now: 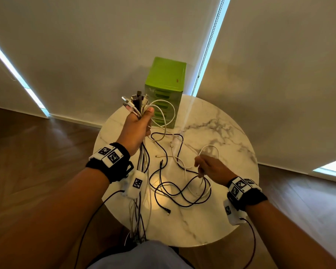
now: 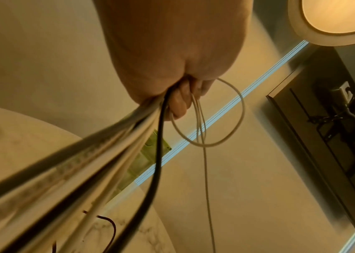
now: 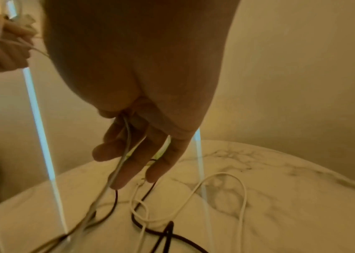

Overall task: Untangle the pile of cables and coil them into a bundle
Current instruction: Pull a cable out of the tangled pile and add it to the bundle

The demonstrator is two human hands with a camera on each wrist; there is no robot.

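My left hand [image 1: 139, 125] is raised over the table's left side and grips a bundle of white and black cables [image 1: 137, 105]. Their plug ends fan out above the fist and the long tails [image 2: 107, 154] hang past my wrist. One white loop [image 2: 242, 111] dangles beside the fist. My right hand [image 1: 206, 166] is lower, over the table's middle. It pinches a thin white cable [image 3: 127, 137] that runs down along the fingers [image 3: 128, 171]. Loose black cable [image 1: 175, 191] and white cable [image 1: 217, 152] lie tangled on the marble beneath.
The round white marble table [image 1: 231, 210] carries a green plastic drawer unit [image 1: 166, 78] at its back edge. Closed blinds stand behind it. Dark wood floor surrounds the table, and my lap [image 1: 144, 257] is at its near edge.
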